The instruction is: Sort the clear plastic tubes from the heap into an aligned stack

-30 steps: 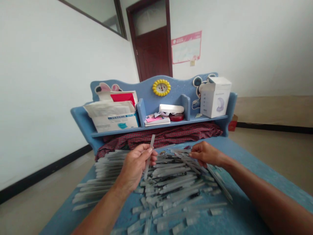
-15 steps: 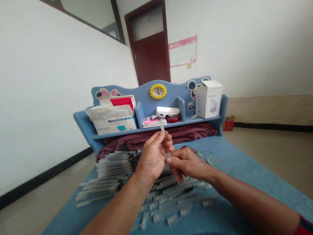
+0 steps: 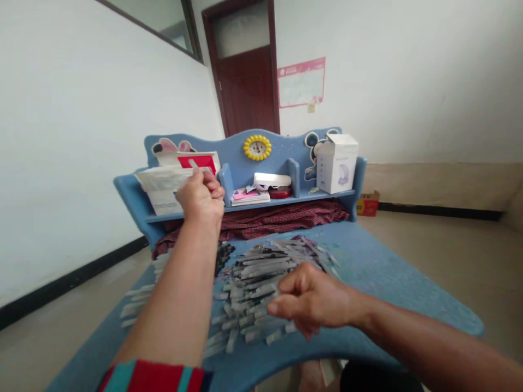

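My left hand [image 3: 200, 196] is raised at the front of the shelf box on the left, its fingers closed round a slim translucent plastic tube [image 3: 193, 163]; only the tube's tip shows above the fist. Low over the table is my right hand [image 3: 312, 302], fingers curled and thumb pressed against them. Whether anything is in its pinch I cannot see. Beneath and beyond it spreads a pile of translucent tubes [image 3: 261, 268], with short clear pieces [image 3: 232, 338] nearer me. My left forearm hides much of another stack of tubes [image 3: 133, 307].
A blue table [image 3: 392, 277] carries a raised shelf with a mask box [image 3: 161, 198], a white carton [image 3: 337, 166], a red round tin [image 3: 280, 192] and a yellow flower clock [image 3: 257, 147]. Checked cloth [image 3: 281, 218] lies bunched under the shelf.
My left hand has gone up and left, away from my right hand, carrying the tube to the mask box. My right hand has dropped lower and nearer me. The view has shifted slightly.
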The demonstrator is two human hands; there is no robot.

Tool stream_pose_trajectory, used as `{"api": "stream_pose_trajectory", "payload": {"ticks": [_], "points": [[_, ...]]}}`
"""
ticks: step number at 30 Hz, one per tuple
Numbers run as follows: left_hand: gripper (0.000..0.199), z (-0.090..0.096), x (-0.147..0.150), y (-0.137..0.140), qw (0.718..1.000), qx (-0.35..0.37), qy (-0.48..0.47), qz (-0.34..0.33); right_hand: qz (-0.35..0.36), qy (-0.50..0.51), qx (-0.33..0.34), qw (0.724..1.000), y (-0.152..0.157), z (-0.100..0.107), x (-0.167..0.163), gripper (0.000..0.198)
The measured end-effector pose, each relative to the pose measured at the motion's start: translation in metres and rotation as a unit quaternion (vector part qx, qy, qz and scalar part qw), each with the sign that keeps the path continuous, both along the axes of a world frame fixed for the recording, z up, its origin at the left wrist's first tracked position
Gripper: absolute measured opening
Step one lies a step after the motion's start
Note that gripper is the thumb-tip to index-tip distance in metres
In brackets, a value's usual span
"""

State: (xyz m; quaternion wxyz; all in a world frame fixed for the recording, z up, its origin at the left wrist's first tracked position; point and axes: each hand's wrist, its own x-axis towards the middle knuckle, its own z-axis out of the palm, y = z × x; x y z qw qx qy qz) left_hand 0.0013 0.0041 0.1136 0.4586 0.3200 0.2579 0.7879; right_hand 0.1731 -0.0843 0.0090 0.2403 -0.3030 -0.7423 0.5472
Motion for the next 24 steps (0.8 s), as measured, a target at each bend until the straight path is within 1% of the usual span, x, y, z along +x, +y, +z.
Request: {"api": "stream_pose_trajectory", "payload": {"ticks": [1, 2, 3, 4, 5, 6, 7, 9, 10, 12, 14, 16, 18, 20, 22, 24], "points": [[0.028, -0.005, -0.005, -0.002, 0.994, 0.036, 0.103, 0.025, -0.070, -0.035, 0.054, 0.995, 0.001, -0.007, 0.010, 0.043], [0.022, -0.013, -0.008, -0.006, 0.985, 0.046, 0.167, 0.025, -0.139, -0.080, 0.130, 0.978, 0.005, -0.014, 0.021, 0.042], [0.017, -0.025, -0.009, -0.011, 0.973, 0.044, 0.226, 0.015, -0.184, -0.136, 0.203, 0.952, 0.011, -0.020, 0.031, 0.040], [0.016, -0.040, -0.007, -0.016, 0.922, 0.036, 0.386, 0.016, -0.193, -0.200, 0.238, 0.931, 0.019, -0.026, 0.040, 0.038], [0.015, -0.056, -0.004, -0.022, 0.847, 0.035, 0.530, 0.018, -0.196, -0.255, 0.249, 0.913, 0.027, -0.032, 0.047, 0.034], [0.014, -0.072, -0.001, -0.027, 0.757, 0.045, 0.652, 0.017, -0.200, -0.300, 0.258, 0.896, 0.034, -0.037, 0.053, 0.030], [0.016, -0.088, 0.002, -0.033, 0.661, 0.062, 0.748, 0.009, -0.199, -0.335, 0.261, 0.883, 0.039, -0.042, 0.056, 0.026], [0.014, -0.112, 0.006, -0.044, 0.596, 0.070, 0.800, -0.011, -0.197, -0.372, 0.264, 0.868, 0.045, -0.051, 0.059, 0.020], [0.013, -0.120, 0.006, -0.048, 0.576, 0.071, 0.814, -0.018, -0.195, -0.383, 0.264, 0.863, 0.046, -0.054, 0.060, 0.018], [0.010, -0.131, 0.005, -0.057, 0.552, 0.064, 0.831, -0.025, -0.193, -0.404, 0.260, 0.856, 0.046, -0.059, 0.058, 0.016], [0.008, -0.135, 0.002, -0.064, 0.526, 0.054, 0.848, -0.024, -0.190, -0.423, 0.259, 0.848, 0.045, -0.060, 0.057, 0.016], [0.007, -0.136, 0.000, -0.069, 0.501, 0.045, 0.864, -0.016, -0.184, -0.428, 0.257, 0.847, 0.046, -0.058, 0.056, 0.017], [0.010, -0.136, -0.003, -0.074, 0.476, 0.040, 0.879, -0.004, -0.175, -0.419, 0.253, 0.854, 0.049, -0.057, 0.055, 0.019], [0.014, -0.135, -0.012, -0.078, 0.456, 0.041, 0.889, 0.004, -0.167, -0.400, 0.253, 0.865, 0.052, -0.055, 0.055, 0.022], [0.017, -0.131, -0.027, -0.083, 0.442, 0.035, 0.896, 0.012, -0.160, -0.372, 0.258, 0.877, 0.056, -0.052, 0.055, 0.025], [0.019, -0.126, -0.051, -0.089, 0.424, 0.008, 0.905, 0.022, -0.153, -0.342, 0.255, 0.891, 0.059, -0.047, 0.053, 0.027]]}}
